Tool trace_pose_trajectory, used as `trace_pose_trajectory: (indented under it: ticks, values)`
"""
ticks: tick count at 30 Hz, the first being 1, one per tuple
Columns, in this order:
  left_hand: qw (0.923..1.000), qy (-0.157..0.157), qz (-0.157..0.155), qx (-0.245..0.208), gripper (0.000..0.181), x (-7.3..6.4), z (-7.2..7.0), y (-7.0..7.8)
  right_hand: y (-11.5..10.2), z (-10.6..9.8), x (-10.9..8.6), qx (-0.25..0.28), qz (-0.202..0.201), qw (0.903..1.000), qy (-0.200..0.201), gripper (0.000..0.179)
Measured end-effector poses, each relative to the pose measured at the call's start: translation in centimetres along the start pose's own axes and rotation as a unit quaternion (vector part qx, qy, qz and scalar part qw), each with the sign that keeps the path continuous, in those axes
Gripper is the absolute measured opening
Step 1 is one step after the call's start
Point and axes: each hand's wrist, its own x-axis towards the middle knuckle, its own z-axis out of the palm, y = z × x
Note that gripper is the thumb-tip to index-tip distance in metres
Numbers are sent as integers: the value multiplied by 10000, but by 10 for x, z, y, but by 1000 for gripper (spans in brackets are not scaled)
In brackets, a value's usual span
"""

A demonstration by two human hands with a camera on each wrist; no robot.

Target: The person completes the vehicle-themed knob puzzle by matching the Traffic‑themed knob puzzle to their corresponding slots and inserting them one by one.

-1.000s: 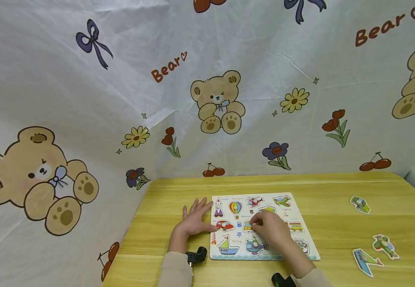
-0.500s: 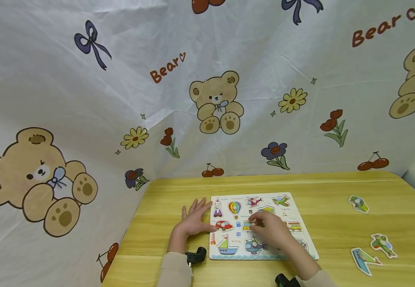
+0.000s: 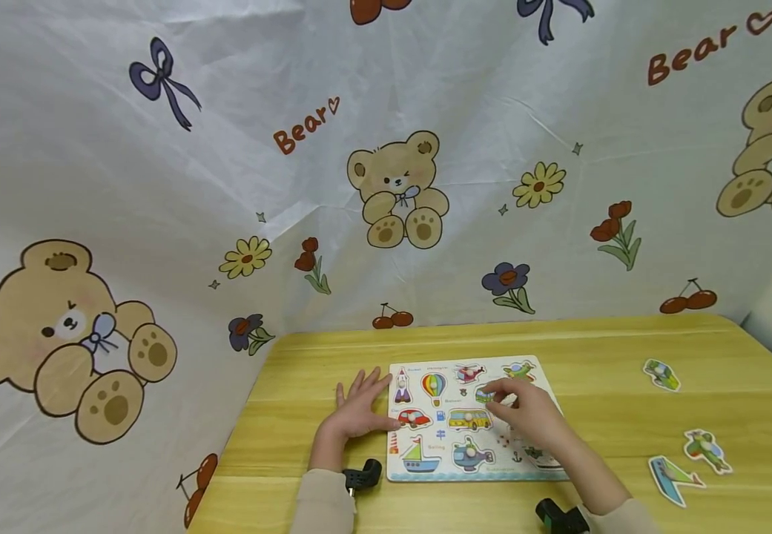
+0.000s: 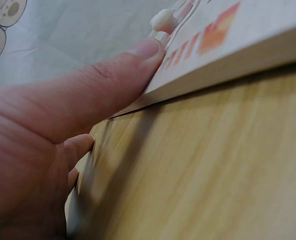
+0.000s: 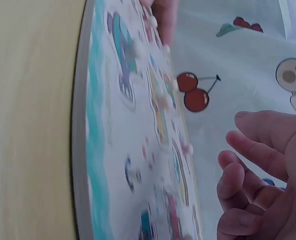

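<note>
A white puzzle board (image 3: 412,475) with small-knobbed vehicle pieces lies on the wooden table. My left hand (image 3: 357,413) rests at its left edge, fingers spread on the table. In the left wrist view the thumb (image 4: 112,75) lies straight against the board's edge, close to a white knob (image 4: 164,21). Over the board's right half is my right hand (image 3: 534,417), with nothing between its loosely bent fingers; the right wrist view shows the fingertips (image 5: 242,116) apart from the board. A yellow bus piece (image 3: 470,420) sits in the middle of the board. The right hand hides several pieces.
Right of the board lie three loose pieces: a green one (image 3: 662,375), a green-and-red one (image 3: 708,451) and a blue-and-green one (image 3: 675,480). A bear-printed cloth (image 3: 479,89) hangs behind the table (image 3: 319,352).
My right hand has left the yellow bus piece and moved right and up, so the whole bus now shows. The left hand stays on the board's edge. The head view has shifted slightly.
</note>
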Motion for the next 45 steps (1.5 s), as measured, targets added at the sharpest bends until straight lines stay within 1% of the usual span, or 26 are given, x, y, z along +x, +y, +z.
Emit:
trace_pose_trajectory:
  ticks: [7,12,16,21,26,29,33,38,45]
  values:
    - [10000,-14,7,27,94,0,0,0,26,-28,-3,-73,-16,9996,284,30]
    - [10000,-19,12,-13,94,-1,0,1,45,-50,-6,-145,254,9985,453,34]
    - [10000,-44,13,-22,95,-2,0,1,65,-64,-7,-239,501,9974,456,38]
    - [10000,-6,-30,17,95,-3,-1,1,88,-81,-8,-90,663,9970,389,44]
    - [10000,17,-39,33,94,-2,-2,0,107,-95,-8,-96,777,9962,369,49]
    - [10000,14,-49,25,95,-2,-2,0,116,-104,-8,-174,883,9952,373,52]
    - [10000,21,-58,51,96,-1,-2,1,128,-116,-9,-407,1084,9923,446,57]
    - [10000,16,-48,72,94,0,-2,1,140,-129,-12,-711,1072,9898,614,57]
    - [10000,-27,-19,16,96,0,-1,1,152,-143,-13,-645,1465,9821,990,59]
